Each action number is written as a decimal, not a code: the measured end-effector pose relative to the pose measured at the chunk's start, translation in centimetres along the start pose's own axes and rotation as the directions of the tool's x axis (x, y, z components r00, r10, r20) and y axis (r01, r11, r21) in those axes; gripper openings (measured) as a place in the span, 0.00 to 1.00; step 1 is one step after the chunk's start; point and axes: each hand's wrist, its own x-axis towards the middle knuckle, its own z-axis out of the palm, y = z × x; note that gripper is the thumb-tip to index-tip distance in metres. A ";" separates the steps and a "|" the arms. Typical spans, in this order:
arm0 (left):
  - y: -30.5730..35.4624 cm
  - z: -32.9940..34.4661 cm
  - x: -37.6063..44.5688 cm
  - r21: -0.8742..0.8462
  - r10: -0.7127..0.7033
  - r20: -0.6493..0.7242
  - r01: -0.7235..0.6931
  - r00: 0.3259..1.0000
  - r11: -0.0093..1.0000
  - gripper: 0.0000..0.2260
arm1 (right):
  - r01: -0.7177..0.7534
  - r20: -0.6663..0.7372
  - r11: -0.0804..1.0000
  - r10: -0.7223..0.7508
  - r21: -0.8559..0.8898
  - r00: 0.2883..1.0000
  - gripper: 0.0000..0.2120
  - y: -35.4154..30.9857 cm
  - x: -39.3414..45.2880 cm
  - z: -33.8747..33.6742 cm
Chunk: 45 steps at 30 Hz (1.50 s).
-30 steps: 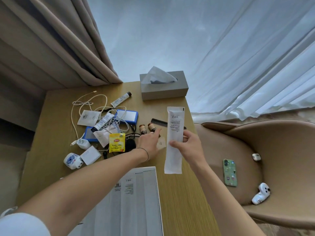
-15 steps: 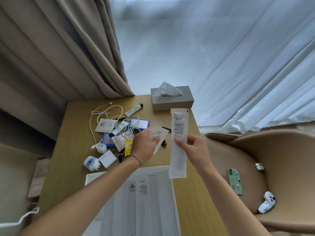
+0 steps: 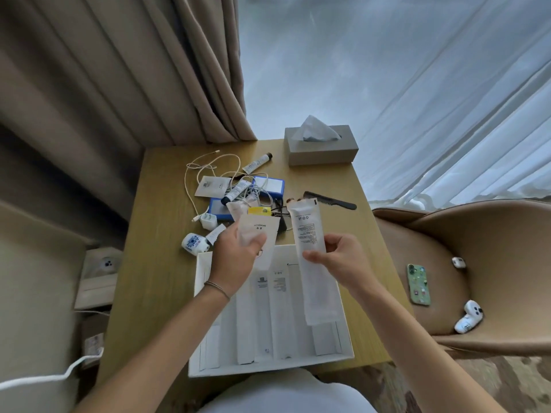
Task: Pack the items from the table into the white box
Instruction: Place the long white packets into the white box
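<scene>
Left hand [image 3: 235, 257] pinching a small white sachet [image 3: 260, 234], right hand [image 3: 340, 260] gripping a long white packet [image 3: 313, 263] mid-length, both above the white box [image 3: 268, 363]

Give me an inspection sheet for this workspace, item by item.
Surface: wooden table.
Job's things: white box open at the near edge, long packets inside; comb, tubes, tea bag unpacked.
Clutter: tissue box.
Grippers: left hand holds a flat sachet; right hand pinches a long white packet over the box.
Cables: white cable tangled among items.
Surroundings: phone on chair, curtains.
</scene>
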 end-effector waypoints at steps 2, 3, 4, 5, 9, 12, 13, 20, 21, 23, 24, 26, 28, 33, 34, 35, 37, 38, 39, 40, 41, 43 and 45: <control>-0.8 -1.0 -0.9 -0.023 -0.011 -0.021 0.010 1.000 1.000 0.10 | -0.038 0.025 0.997 0.040 -0.064 0.999 0.08 1.0 -0.5 1.0; -1.2 -1.4 -1.3 -0.035 -0.016 -0.024 0.015 1.000 0.999 0.10 | -0.054 0.033 0.993 0.058 -0.106 0.998 0.07 1.4 -0.7 1.5; -1.6 -1.8 -1.6 -0.046 -0.025 -0.026 0.024 0.999 0.999 0.10 | -0.074 0.037 0.985 0.080 -0.157 0.996 0.08 1.9 -0.9 2.0; -1.9 -2.2 -2.0 -0.054 -0.037 -0.028 0.036 0.999 0.998 0.10 | -0.099 0.038 0.973 0.109 -0.209 0.993 0.08 2.3 -1.0 2.5; -3.6 -3.5 -2.8 -0.030 -0.068 -0.042 0.067 0.997 0.997 0.11 | -0.147 0.062 0.886 0.193 -0.441 0.979 0.06 4.1 -1.1 4.6; -4.6 -4.1 -3.3 -0.002 -0.076 -0.040 0.076 0.996 0.997 0.11 | -0.180 0.006 0.773 0.232 -0.608 0.973 0.06 5.5 -0.9 5.7; -4.9 -4.3 -3.5 0.008 -0.077 -0.036 0.078 0.996 0.997 0.11 | -0.199 -0.024 0.737 0.241 -0.647 0.970 0.06 6.0 -0.7 5.8; -5.9 -4.7 -4.2 0.050 -0.087 0.001 0.087 0.996 0.995 0.09 | -0.275 -0.086 0.632 0.313 -0.725 0.946 0.07 7.5 0.4 7.1; -6.0 -4.7 -4.3 0.059 -0.090 0.007 0.089 0.996 0.994 0.09 | -0.279 -0.094 0.606 0.318 -0.745 0.943 0.06 7.7 0.6 7.3; -6.4 -4.6 -4.4 0.077 -0.102 0.018 0.100 0.995 0.992 0.09 | -0.269 -0.106 0.525 0.320 -0.807 0.942 0.06 8.0 0.8 7.5; -6.5 -4.6 -4.5 0.088 -0.109 0.024 0.106 0.994 0.990 0.09 | -0.253 -0.111 0.470 0.310 -0.846 0.944 0.06 8.0 0.7 7.7; -6.8 -4.5 -4.6 0.112 -0.119 0.035 0.114 0.992 0.987 0.09 | -0.195 -0.103 0.328 0.278 -0.924 0.955 0.08 7.9 0.5 8.0; -7.1 -4.4 -4.7 0.121 -0.123 0.044 0.117 0.991 0.986 0.09 | -0.119 -0.071 0.210 0.222 -0.970 0.972 0.10 7.7 0.3 8.3; -7.6 -3.8 -4.6 0.166 -0.155 0.060 0.144 0.986 0.976 0.11 | 0.128 0.161 0.247 0.118 -0.960 0.980 0.05 8.8 -0.1 9.8; -7.8 -3.7 -4.5 0.175 -0.172 0.064 0.159 0.983 0.972 0.11 | 0.150 0.187 0.227 0.150 -0.962 0.971 0.04 9.1 -0.2 10.1; -7.9 -3.5 -4.4 0.181 -0.193 0.071 0.178 0.979 0.967 0.10 | 0.173 0.210 0.204 0.176 -0.963 0.962 0.01 9.3 -0.3 10.2; -8.2 -3.2 -4.2 0.200 -0.237 0.094 0.215 0.967 0.956 0.10 | 0.175 0.205 0.155 0.208 -0.972 0.956 0.06 9.5 -0.1 10.1; -8.4 -3.0 -4.1 0.216 -0.254 0.105 0.228 0.961 0.949 0.10 | 0.169 0.199 0.152 0.211 -0.974 0.957 0.07 9.6 0.0 10.0; -8.5 -2.8 -4.0 0.235 -0.266 0.112 0.235 0.957 0.943 0.11 | 0.161 0.192 0.156 0.210 -0.975 0.959 0.08 9.6 0.1 10.0; -8.6 -2.6 -3.9 0.255 -0.273 0.117 0.236 0.955 0.938 0.12 | 0.150 0.182 0.163 0.209 -0.975 0.961 0.08 9.7 0.2 10.0; -8.8 -2.3 -3.7 0.279 -0.275 0.117 0.234 0.954 0.931 0.13 | 0.139 0.176 0.179 0.207 -0.974 0.962 0.09 9.9 0.2 10.0; -9.2 -1.8 -3.4 0.341 -0.272 0.106 0.222 0.957 0.913 0.15 | 0.121 0.171 0.230 0.211 -0.966 0.963 0.10 10.2 -0.1 10.2; -9.6 -1.2 -3.1 0.399 -0.252 0.095 0.195 0.963 0.896 0.19 | 0.099 0.175 0.305 0.233 -0.947 0.957 0.11 10.5 -0.4 10.3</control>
